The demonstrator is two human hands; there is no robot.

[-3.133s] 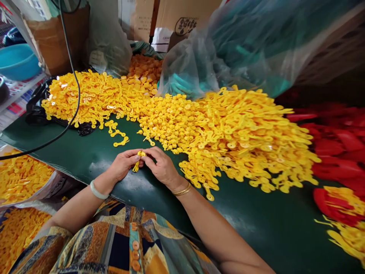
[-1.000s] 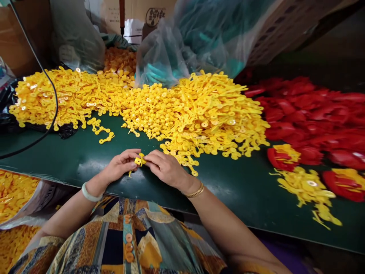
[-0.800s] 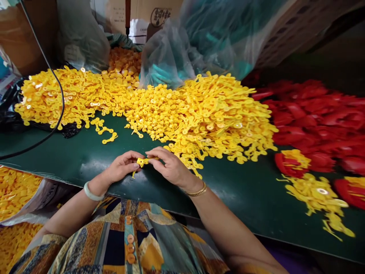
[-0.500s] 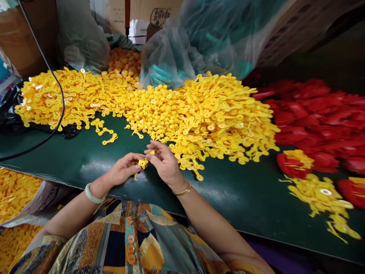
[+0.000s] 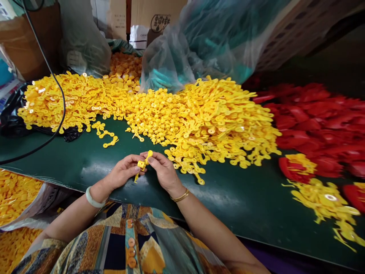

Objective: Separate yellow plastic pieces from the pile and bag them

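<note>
My left hand (image 5: pixel 124 170) pinches a small yellow plastic block (image 5: pixel 141 164) between thumb and fingers, above the green table near its front edge. A thin yellow prong sticks out below the block. My right hand (image 5: pixel 164 169) grips a yellow round-ended plastic link (image 5: pixel 149 154) with thumb and forefinger, its rounded end pointing up. The link meets the block where the fingertips come together; whether the two are joined I cannot tell. Just beyond my hands lies a heap of small yellow plastic pieces (image 5: pixel 155 114).
Yellow links (image 5: pixel 225 121) pile up at centre right, more (image 5: pixel 57 101) at left. Red plastic parts (image 5: pixel 310 121) heap at far right, with yellow pieces (image 5: pixel 325 201) before them. A black cable (image 5: pixel 63 102) crosses the left side. Clear plastic bags (image 5: pixel 171 57) stand behind the green table (image 5: pixel 228 201).
The fingers of my right hand have closed in, and the link's rounded end now stands up above the block. My left hand has kept its hold on the block.
</note>
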